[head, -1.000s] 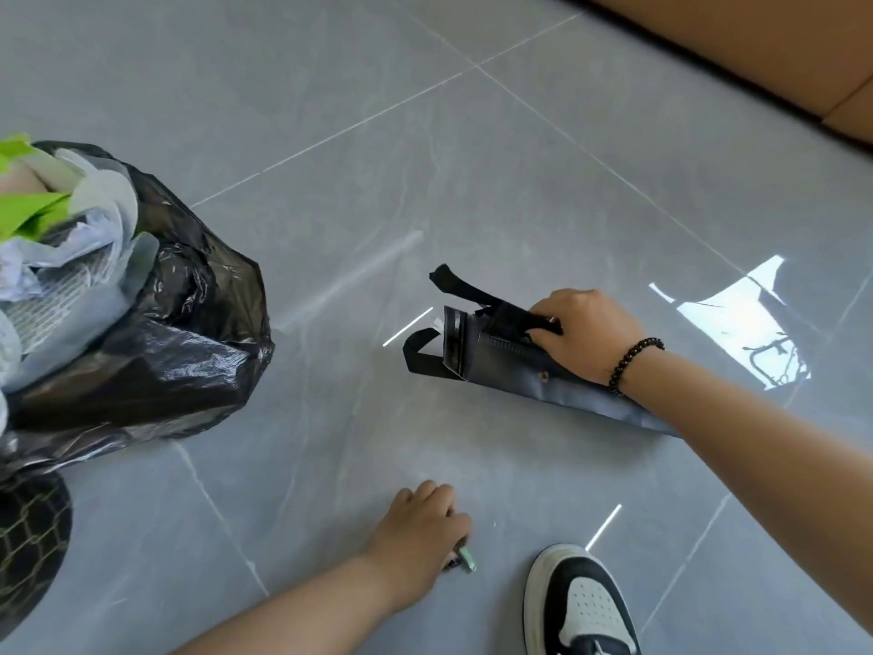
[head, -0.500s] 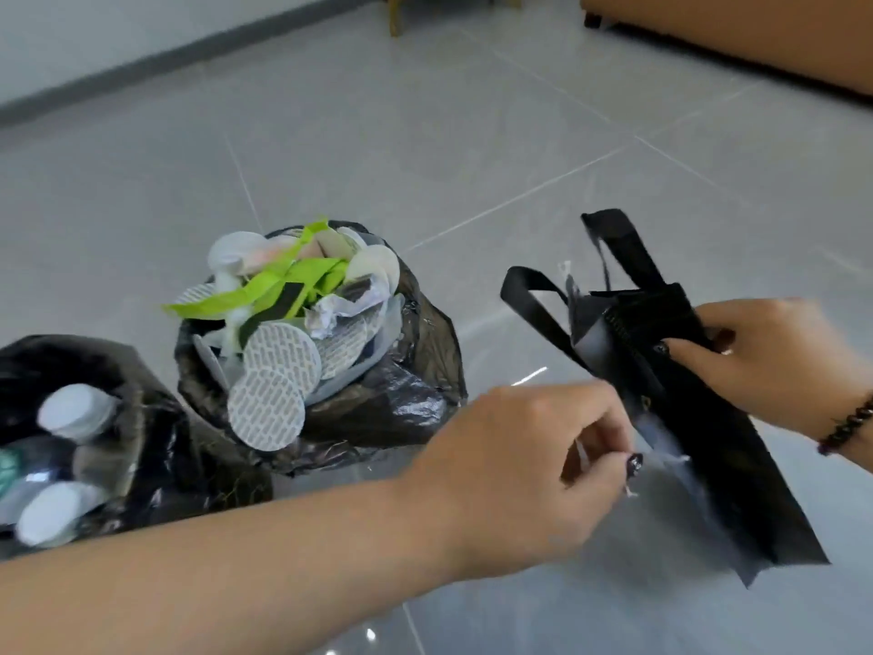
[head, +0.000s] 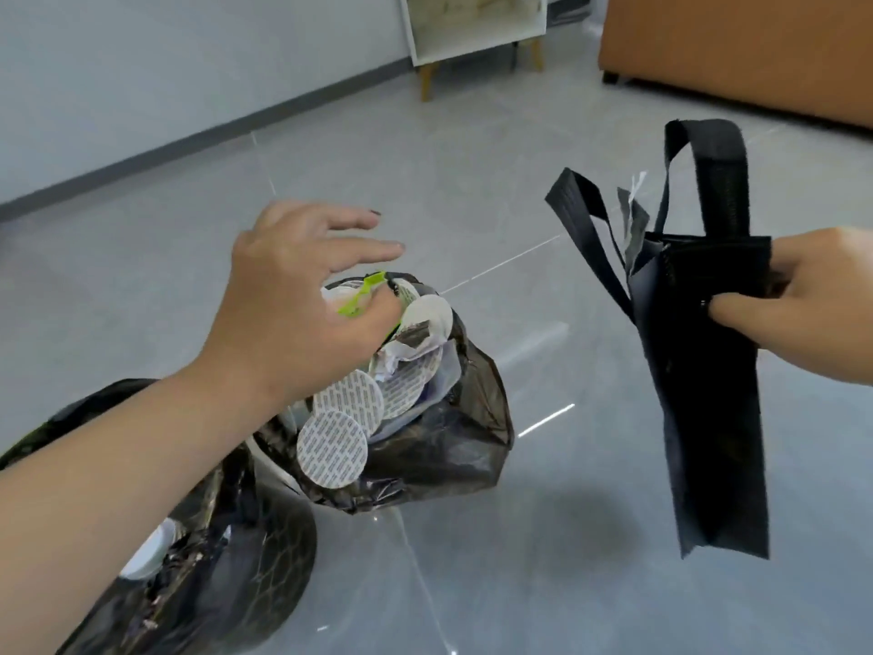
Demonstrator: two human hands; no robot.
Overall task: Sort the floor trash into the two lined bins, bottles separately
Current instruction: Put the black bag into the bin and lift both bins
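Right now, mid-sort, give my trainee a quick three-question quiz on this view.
1. True or false: the left hand is spread open above the full bin.
2. What does the right hand hold?
A. a bottle
B. a black strap bag
C. a paper cup
3. Fill in: the round seal discs lie in a bin lined with a ____ plastic bag.

Key: 1 true; 2 B; 3 black.

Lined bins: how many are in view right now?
2. The fuller bin sits mid-floor under the open left hand; the second bin is at lower left, partly hidden by that forearm.
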